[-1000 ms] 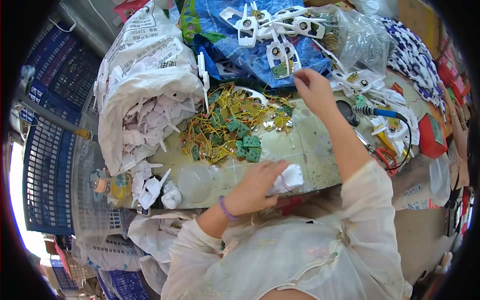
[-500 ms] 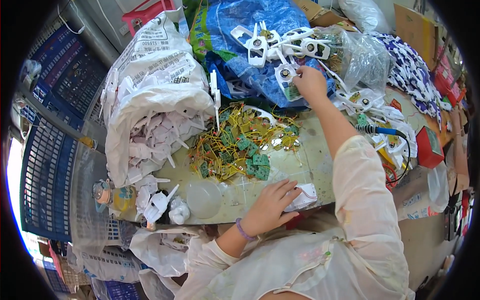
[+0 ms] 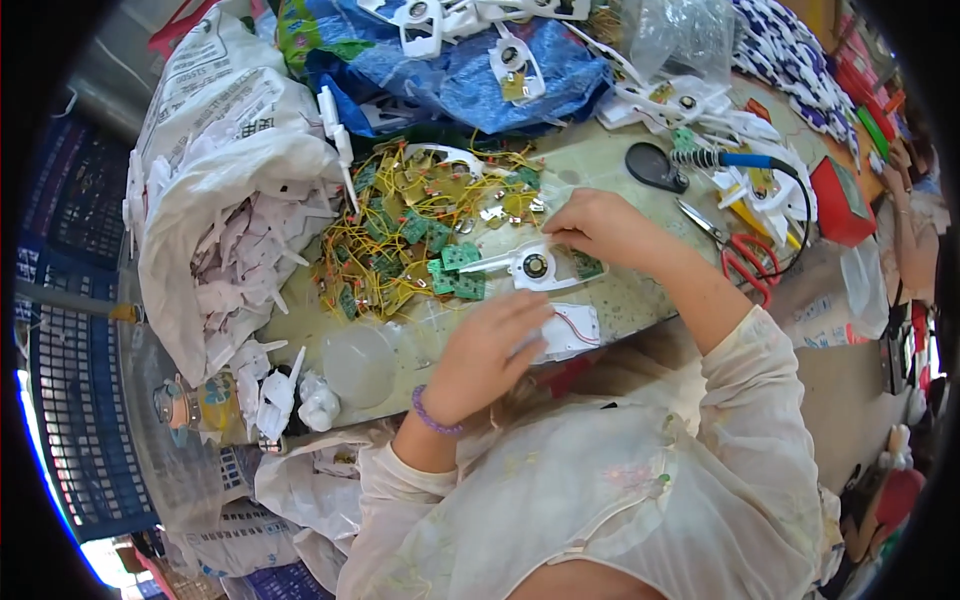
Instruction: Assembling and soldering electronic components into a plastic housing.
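Observation:
My right hand [image 3: 612,232] is closed on the upper edge of a white plastic housing half [image 3: 533,270] carrying a round black-centred part and a narrow handle, low over the table. A green board shows beside its right end. My left hand [image 3: 487,352] has its fingers stretched out, beside another white housing piece [image 3: 568,332] with a red wire, at the table's front edge; its fingertips partly cover that piece. Just left of the held housing lies a heap of green circuit boards [image 3: 400,225] with yellow wires.
A white woven sack [image 3: 190,250] at left spills white plastic parts. More housings lie on a blue bag [image 3: 450,80] at the back. To the right are a soldering iron [image 3: 740,159], a black oval piece [image 3: 655,167], red-handled scissors [image 3: 748,265] and a red box [image 3: 842,200].
My right hand has come back from the blue bag toward me with a white housing. My left hand stays near the front piece. The whole view has shifted, uncovering the scissors.

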`<move>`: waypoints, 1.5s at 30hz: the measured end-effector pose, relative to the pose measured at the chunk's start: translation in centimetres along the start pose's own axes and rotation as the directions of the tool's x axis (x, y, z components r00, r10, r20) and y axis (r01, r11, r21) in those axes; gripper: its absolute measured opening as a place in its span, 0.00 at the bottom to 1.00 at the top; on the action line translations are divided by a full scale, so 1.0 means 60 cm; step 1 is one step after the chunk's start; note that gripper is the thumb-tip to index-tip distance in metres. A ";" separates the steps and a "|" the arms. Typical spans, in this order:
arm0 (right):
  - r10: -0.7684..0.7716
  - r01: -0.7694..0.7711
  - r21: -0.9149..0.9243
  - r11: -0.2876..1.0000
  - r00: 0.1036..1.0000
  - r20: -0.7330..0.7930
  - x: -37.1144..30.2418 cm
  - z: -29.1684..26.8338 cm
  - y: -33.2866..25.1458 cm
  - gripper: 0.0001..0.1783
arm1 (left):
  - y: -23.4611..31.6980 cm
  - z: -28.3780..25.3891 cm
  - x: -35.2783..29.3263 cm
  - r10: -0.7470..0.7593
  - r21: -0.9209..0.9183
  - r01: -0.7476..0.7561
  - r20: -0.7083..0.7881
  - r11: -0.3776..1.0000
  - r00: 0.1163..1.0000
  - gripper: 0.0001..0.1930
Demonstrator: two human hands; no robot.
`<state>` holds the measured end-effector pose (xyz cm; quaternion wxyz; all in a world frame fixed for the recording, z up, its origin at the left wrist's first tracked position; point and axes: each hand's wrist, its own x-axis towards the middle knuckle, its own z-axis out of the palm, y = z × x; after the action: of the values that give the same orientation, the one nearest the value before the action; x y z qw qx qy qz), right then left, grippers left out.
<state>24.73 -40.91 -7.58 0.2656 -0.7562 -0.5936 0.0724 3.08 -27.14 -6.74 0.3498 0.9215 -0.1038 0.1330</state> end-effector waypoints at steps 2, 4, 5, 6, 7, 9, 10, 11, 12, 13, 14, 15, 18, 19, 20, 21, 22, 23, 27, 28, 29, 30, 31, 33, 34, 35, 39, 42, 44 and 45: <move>0.032 -0.032 0.001 0.999 0.999 -0.043 -0.018 -0.020 -0.012 0.08 | -0.004 -0.007 0.021 -0.005 0.100 0.019 -0.130 0.995 0.991 0.16; 0.203 -0.203 0.020 0.979 0.979 0.011 -0.026 -0.039 -0.032 0.09 | -0.021 -0.013 0.030 -0.057 0.280 0.103 -0.168 0.955 0.984 0.16; 0.208 -0.208 0.018 0.978 0.978 0.010 -0.035 -0.037 -0.038 0.09 | -0.034 -0.008 0.032 -0.057 0.376 0.117 -0.166 0.919 0.985 0.17; 0.264 -0.261 -0.070 0.963 0.964 0.029 -0.041 -0.035 -0.045 0.12 | -0.040 -0.002 0.031 -0.056 0.372 0.114 -0.164 0.921 0.985 0.17; 0.319 -0.309 -0.157 0.938 0.947 0.044 -0.046 -0.033 -0.051 0.16 | -0.043 0.004 0.029 -0.088 0.434 0.152 -0.166 0.888 0.982 0.17; 0.350 -0.335 -0.195 0.922 0.936 0.043 -0.050 -0.024 -0.055 0.19 | -0.048 0.013 0.029 -0.123 0.493 0.193 -0.171 0.848 0.977 0.17; 0.378 -0.360 -0.231 0.904 0.925 0.040 -0.051 -0.019 -0.055 0.21 | -0.051 0.017 0.032 -0.097 0.485 0.176 -0.184 0.856 0.978 0.16; 0.373 -0.354 -0.230 0.907 0.927 0.045 -0.052 -0.016 -0.055 0.21 | -0.051 0.017 0.032 -0.073 0.480 0.161 -0.197 0.862 0.978 0.14; 0.368 -0.358 -0.213 0.909 0.930 0.010 -0.053 -0.012 -0.054 0.21 | -0.051 0.017 0.031 -0.080 0.481 0.169 -0.200 0.860 0.977 0.14; 0.363 -0.360 -0.195 0.912 0.932 -0.025 -0.054 -0.009 -0.054 0.20 | -0.050 0.017 0.030 -0.115 0.444 0.183 -0.176 0.877 0.978 0.15; 0.359 -0.356 -0.194 0.914 0.933 -0.021 -0.053 -0.007 -0.055 0.20 | -0.051 0.016 0.030 -0.147 0.407 0.197 -0.151 0.892 0.978 0.15; 0.354 -0.355 -0.184 0.917 0.934 -0.039 -0.052 -0.004 -0.057 0.19 | -0.054 0.018 0.030 -0.152 0.408 0.203 -0.153 0.890 0.976 0.15; 0.341 -0.352 -0.156 0.923 0.935 -0.093 -0.054 0.003 -0.059 0.17 | -0.059 0.028 0.031 -0.074 0.410 0.147 -0.190 0.900 0.979 0.14; 0.334 -0.351 -0.138 0.926 0.933 -0.132 -0.056 0.004 -0.060 0.16 | -0.057 0.029 0.032 -0.076 0.409 0.155 -0.203 0.899 0.976 0.14; 0.332 -0.348 -0.139 0.927 0.935 -0.127 -0.055 0.002 -0.065 0.16 | -0.057 0.030 0.032 -0.081 0.408 0.165 -0.217 0.898 0.973 0.14; 0.356 -0.369 -0.092 0.925 0.925 -0.129 -0.054 -0.005 -0.072 0.17 | -0.058 0.031 0.030 -0.085 0.407 0.171 -0.220 0.897 0.972 0.14; 0.380 -0.389 -0.046 0.920 0.916 -0.130 -0.054 -0.008 -0.076 0.17 | -0.060 0.032 0.029 -0.096 0.404 0.179 -0.217 0.897 0.971 0.13; 0.377 -0.385 -0.048 0.922 0.917 -0.127 -0.056 -0.008 -0.076 0.17 | -0.061 0.031 0.029 -0.105 0.403 0.186 -0.215 0.896 0.971 0.12; 0.143 -0.179 -0.098 0.979 0.944 -0.299 -0.058 0.000 -0.073 0.23 | -0.047 0.024 0.034 -0.106 0.374 0.187 -0.227 0.909 0.968 0.13; 0.028 -0.078 -0.118 0.990 0.925 -0.379 -0.057 0.004 -0.074 0.26 | -0.043 0.024 0.037 -0.104 0.298 0.192 -0.287 0.935 0.952 0.14; 0.021 -0.071 -0.120 0.990 0.927 -0.375 -0.057 0.008 -0.078 0.26 | -0.036 0.024 0.040 -0.107 0.218 0.191 -0.348 0.957 0.932 0.15; -0.042 0.004 -0.096 0.995 0.919 -0.391 -0.056 0.013 -0.083 0.28 | -0.031 0.023 0.045 -0.111 0.218 0.197 -0.355 0.956 0.928 0.15; -0.103 0.080 -0.073 0.994 0.907 -0.409 -0.058 0.017 -0.087 0.29 | -0.025 0.021 0.052 -0.176 0.043 0.201 -0.325 0.979 0.929 0.17; -0.166 0.142 -0.091 0.986 0.913 -0.372 -0.066 0.023 -0.094 0.31 | 0.007 0.012 0.072 -0.316 -0.342 0.218 -0.264 0.914 0.911 0.16; -0.220 0.195 -0.109 0.975 0.915 -0.338 -0.069 0.024 -0.095 0.33 | 0.004 0.016 0.072 -0.320 -0.340 0.221 -0.269 0.914 0.909 0.16; -0.244 0.215 -0.121 0.969 0.904 -0.352 -0.069 0.024 -0.097 0.36 | -0.002 0.020 0.074 -0.320 -0.333 0.222 -0.277 0.916 0.906 0.14; -0.027 0.061 0.043 0.997 0.832 -0.554 -0.075 0.022 -0.108 0.32 | -0.007 0.021 0.066 -0.254 -0.217 0.186 -0.349 0.958 0.902 0.08; 0.475 -0.166 0.815 0.556 0.867 -0.147 -0.110 0.035 -0.084 0.26 | -0.008 0.026 0.058 -0.099 -0.081 0.074 -0.381 0.994 0.919 0.08; 0.563 -0.276 0.925 0.261 0.822 0.086 -0.112 0.028 -0.088 0.21 | -0.005 0.028 0.053 -0.078 -0.025 0.074 -0.359 0.997 0.930 0.08; 0.552 -0.345 0.913 0.215 0.814 0.178 -0.108 0.027 -0.092 0.20 | -0.003 0.029 0.052 -0.056 0.033 0.071 -0.343 0.997 0.938 0.08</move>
<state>17.49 -45.63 -7.59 0.6598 -0.6166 -0.1751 0.3922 6.38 -28.49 -7.15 0.3459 0.8949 -0.0088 0.2817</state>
